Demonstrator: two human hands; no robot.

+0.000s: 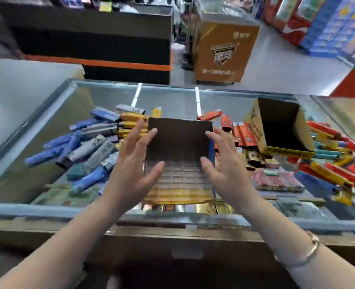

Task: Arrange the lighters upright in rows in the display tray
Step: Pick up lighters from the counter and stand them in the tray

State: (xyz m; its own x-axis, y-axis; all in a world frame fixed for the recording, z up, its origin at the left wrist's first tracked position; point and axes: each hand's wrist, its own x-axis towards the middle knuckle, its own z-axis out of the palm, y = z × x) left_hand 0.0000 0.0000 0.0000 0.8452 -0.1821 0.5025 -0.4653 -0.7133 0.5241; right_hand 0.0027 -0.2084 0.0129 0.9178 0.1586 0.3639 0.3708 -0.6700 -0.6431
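A shop is shown. A glass display counter [101, 94] fills the middle of the frame, with packaged goods visible beneath its top along the lower edge. A branded orange chest freezer [224, 51] is seen at upper centre on a pale floor, and a dark sales counter with an orange stripe [93, 49] at upper left. Brightly coloured stacked cartons [326, 24] are ranged at upper right. Loose lighters [84, 142] are heaped on the glass.

Shop floor [276, 65] — glass counter [168, 97].
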